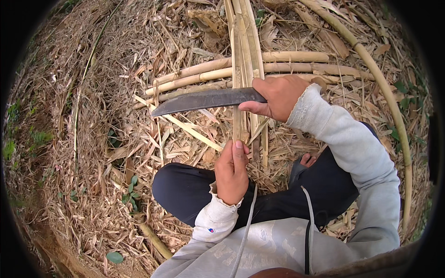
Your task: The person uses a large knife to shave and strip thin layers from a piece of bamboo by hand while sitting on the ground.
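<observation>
My right hand [279, 96] grips the handle of a long dark knife [206, 100], its blade lying sideways and pointing left across a bundle of pale split bamboo strips [244, 51]. The strips run from the top of the view down toward me. My left hand [232, 171] pinches the near end of the strips between thumb and fingers, just above my knee. The blade crosses the strips a little above that hand.
Several whole bamboo poles [199, 74] lie crosswise on the ground beneath the strips. A long curved pole [389, 102] arcs down the right side. Dry leaves and shavings [92, 139] cover the ground. My dark-trousered legs [185, 190] are folded below.
</observation>
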A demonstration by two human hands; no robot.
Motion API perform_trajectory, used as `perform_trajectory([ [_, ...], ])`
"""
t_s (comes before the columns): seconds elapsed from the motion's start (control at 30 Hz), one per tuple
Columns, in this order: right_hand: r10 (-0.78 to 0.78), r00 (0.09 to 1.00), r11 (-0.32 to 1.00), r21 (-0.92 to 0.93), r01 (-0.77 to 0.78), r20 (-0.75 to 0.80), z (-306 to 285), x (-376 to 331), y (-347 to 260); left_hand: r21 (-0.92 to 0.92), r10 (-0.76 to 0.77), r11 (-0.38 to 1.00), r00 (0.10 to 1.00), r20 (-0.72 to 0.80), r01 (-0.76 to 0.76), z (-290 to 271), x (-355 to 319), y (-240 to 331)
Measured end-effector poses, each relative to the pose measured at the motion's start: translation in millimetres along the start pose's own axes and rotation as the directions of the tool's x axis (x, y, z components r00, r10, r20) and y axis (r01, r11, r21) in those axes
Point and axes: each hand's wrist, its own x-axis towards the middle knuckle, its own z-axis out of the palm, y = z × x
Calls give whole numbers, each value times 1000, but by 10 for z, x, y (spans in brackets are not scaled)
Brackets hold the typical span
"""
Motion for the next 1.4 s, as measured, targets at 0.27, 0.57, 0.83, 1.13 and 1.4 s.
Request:
perform_trajectory([
  [0.27,-79,990,994,-61,86,120,98,-8,-170,114,81,991,994,-79,-71,-29,52,-6],
  [0.57,103,995,992,-80,-101,17,-37,142,130,35,23,999,999,-42,-21,-112,-72,-106],
  [0.83,308,948,925,208,-317,76,-48,265,469,161,129,980,990,-57,-119,26,-138,-130],
  [1.13,34,987,995,-102,-18,159,81,157,228,203,174,968,979,-108,-149,59,-54,-146],
  [1.4,108,976,994,-25,-105,190,115,158,266,257,164,958,978,-126,-127,-15,-123,-196],
])
